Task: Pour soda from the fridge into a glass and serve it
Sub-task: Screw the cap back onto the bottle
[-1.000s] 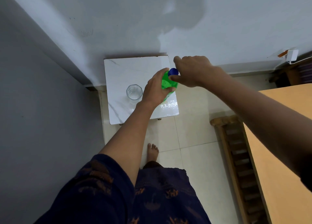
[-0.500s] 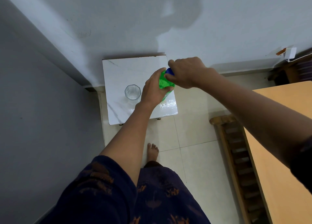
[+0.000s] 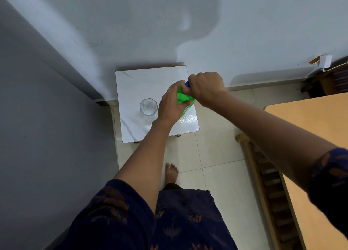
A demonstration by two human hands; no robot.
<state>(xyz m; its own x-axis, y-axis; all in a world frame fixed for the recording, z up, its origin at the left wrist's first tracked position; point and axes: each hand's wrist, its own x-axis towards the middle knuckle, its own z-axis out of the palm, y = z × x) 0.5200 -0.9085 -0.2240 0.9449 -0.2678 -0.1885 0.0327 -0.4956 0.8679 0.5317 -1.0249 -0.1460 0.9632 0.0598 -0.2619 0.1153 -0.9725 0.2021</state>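
We stand over a small white marble-topped table [image 3: 150, 80] set against the wall. On its right side stands a bright green soda bottle [image 3: 183, 98], upright, our left hand [image 3: 171, 106] wrapped around its body. Our right hand [image 3: 206, 88] closes over its blue cap [image 3: 187, 84]. An empty clear faceted glass [image 3: 148, 106] sits just left of our left hand.

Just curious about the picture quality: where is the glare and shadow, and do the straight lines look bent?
Head view: glare shines on the white table near its front right corner; a big soft shadow darkens the wall; the wide lens splays wall edges outward.
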